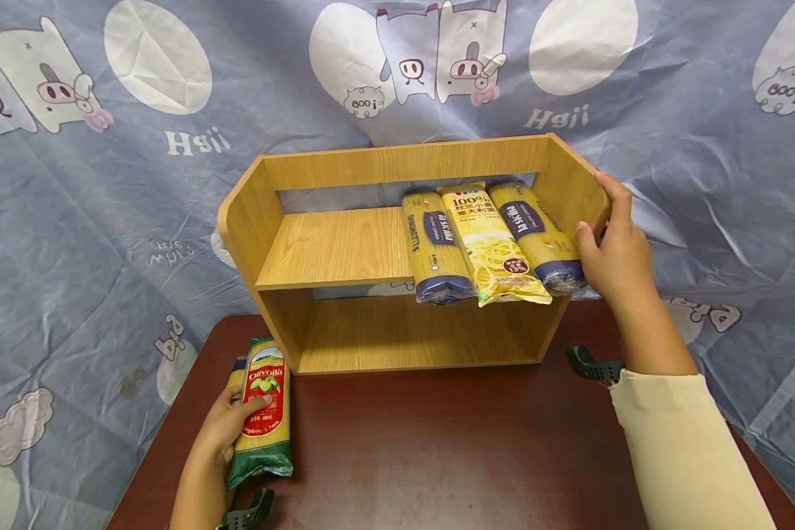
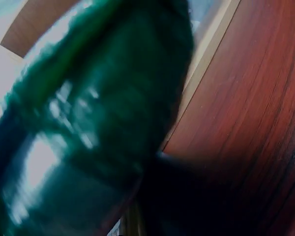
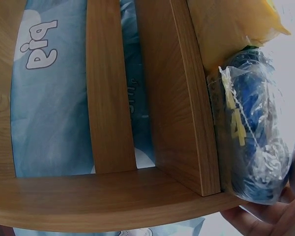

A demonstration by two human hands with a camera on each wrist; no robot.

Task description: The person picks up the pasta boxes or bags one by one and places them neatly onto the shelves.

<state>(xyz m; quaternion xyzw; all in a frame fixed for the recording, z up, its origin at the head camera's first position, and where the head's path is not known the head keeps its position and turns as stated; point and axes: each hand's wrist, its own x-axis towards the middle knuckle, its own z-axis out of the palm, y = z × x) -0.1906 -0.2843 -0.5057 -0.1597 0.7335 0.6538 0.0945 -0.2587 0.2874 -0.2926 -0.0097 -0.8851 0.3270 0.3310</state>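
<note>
My left hand (image 1: 228,423) grips a red, yellow and green pack of Olivoilà spaghetti (image 1: 265,386) at the left of the table, beside the wooden shelf (image 1: 344,283). Its green wrapper end (image 2: 103,98) fills much of the left wrist view. Part of another yellow pack (image 1: 237,377) shows behind it. My right hand (image 1: 619,250) holds the shelf's right side panel (image 1: 573,184), thumb inside and fingers outside. Close to that thumb lies a blue-ended la Sicilia spaghetti pack (image 1: 536,235); its clear crinkled end (image 3: 258,132) shows in the right wrist view beside my fingers (image 3: 255,221).
On the upper board, left of that pack, lie a yellow noodle pack (image 1: 493,246) and another la Sicilia pack (image 1: 437,246). Their ends overhang the front edge. The shelf stands at the back of a dark red table (image 1: 424,442), against a blue patterned cloth (image 1: 192,177).
</note>
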